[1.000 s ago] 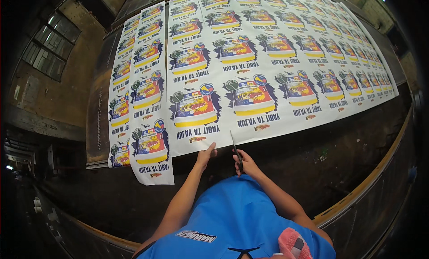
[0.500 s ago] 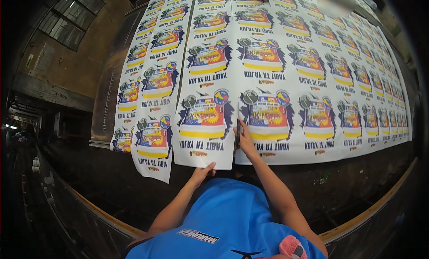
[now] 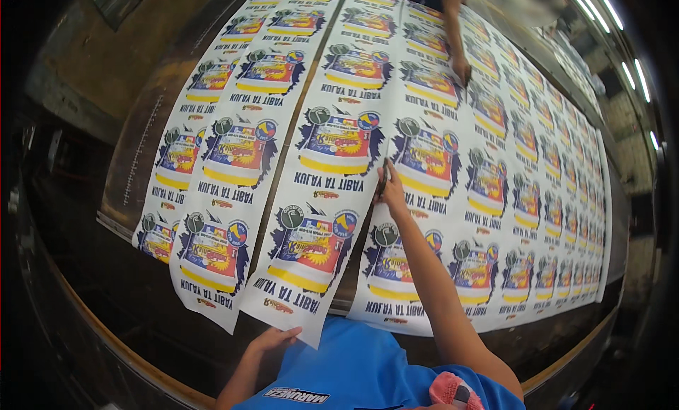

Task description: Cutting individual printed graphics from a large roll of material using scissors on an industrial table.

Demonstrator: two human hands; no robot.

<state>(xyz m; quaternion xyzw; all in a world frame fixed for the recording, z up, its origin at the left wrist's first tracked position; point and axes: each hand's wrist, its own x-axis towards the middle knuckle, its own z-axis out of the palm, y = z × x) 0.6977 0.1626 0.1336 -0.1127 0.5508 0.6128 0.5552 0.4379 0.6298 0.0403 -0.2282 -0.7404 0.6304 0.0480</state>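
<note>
A wide white sheet [image 3: 424,316] printed with rows of repeated colourful designs covers the table. My left hand [image 3: 276,338] pinches the near end of a partly separated strip [image 3: 304,297] and draws it leftward. Farther in, my right hand [image 3: 391,187] is closed round dark scissors [image 3: 385,176], their blades mostly hidden, at the top of the cut. Below the scissors a dark gap parts the strip from the wide sheet. Left of it lies another loose strip [image 3: 219,254], its near end hanging over the table edge.
Across the table, a co-worker's hand [image 3: 460,67] holds a small dark tool on the sheet. One more printed strip [image 3: 166,176] lies at the far left. The dark table [image 3: 134,162] shows beyond it, with a ruler-like scale. A wooden rail [image 3: 127,353] curves near my waist.
My right hand has advanced up the sheet with the scissors, and the gap has grown longer. My left hand has pulled the strip's end leftward. The co-worker's arm now reaches farther into view.
</note>
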